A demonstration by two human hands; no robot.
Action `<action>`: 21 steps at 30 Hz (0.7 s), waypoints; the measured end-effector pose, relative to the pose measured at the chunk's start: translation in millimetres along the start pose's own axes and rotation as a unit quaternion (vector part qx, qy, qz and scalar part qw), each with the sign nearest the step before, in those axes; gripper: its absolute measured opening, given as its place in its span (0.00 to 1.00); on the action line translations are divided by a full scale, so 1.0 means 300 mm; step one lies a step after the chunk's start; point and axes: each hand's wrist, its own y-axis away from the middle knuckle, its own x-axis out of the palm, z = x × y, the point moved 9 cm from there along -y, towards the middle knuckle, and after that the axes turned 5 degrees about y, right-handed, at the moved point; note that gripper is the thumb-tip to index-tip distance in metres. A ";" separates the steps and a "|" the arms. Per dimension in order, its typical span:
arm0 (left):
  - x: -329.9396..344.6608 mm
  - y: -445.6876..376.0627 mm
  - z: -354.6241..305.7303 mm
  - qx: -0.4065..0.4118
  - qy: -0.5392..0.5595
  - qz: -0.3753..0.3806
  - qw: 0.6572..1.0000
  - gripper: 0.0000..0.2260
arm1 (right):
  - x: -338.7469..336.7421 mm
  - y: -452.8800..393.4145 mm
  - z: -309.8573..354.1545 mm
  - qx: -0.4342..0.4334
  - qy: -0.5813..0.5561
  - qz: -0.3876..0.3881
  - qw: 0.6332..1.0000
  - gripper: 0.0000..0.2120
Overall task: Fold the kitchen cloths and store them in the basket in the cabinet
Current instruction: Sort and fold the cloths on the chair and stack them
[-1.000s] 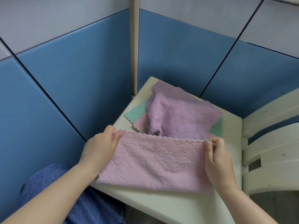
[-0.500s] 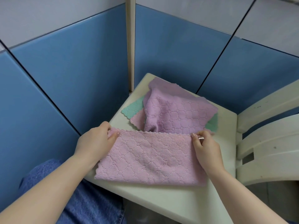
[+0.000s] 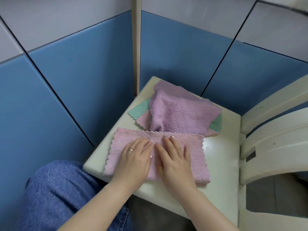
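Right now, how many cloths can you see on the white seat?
4, maybe more underneath. A pink cloth lies flat under both hands, nearest. Behind it is a pile: purple cloth on top, another pink cloth and a green cloth peeking out below.

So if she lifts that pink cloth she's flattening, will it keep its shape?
Probably not. The pink cloth lies limp and flat under both hands, so it would likely droop. It looks thin and light. Its textured weave probably grips the white seat rather than sliding.

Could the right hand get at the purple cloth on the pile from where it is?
Probably yes: the right hand lies flat on the pink cloth, and the purple cloth sits uncovered just beyond its fingertips.
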 end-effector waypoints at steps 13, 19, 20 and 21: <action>0.031 0.064 0.201 -0.107 -0.084 0.091 0.987 0.36 | 0.059 0.067 -0.253 0.120 0.070 0.152 0.979 0.47; -0.001 0.058 0.208 -0.113 -0.037 0.048 0.992 0.32 | -0.049 0.029 -0.273 0.131 -0.013 0.057 0.990 0.35; -0.013 0.055 0.196 -0.104 -0.005 0.036 0.994 0.29 | -0.086 0.001 -0.243 0.098 -0.017 -0.003 0.995 0.29; -0.028 0.054 0.183 -0.089 0.038 0.020 0.995 0.27 | -0.119 -0.025 -0.200 0.057 -0.019 -0.052 0.997 0.23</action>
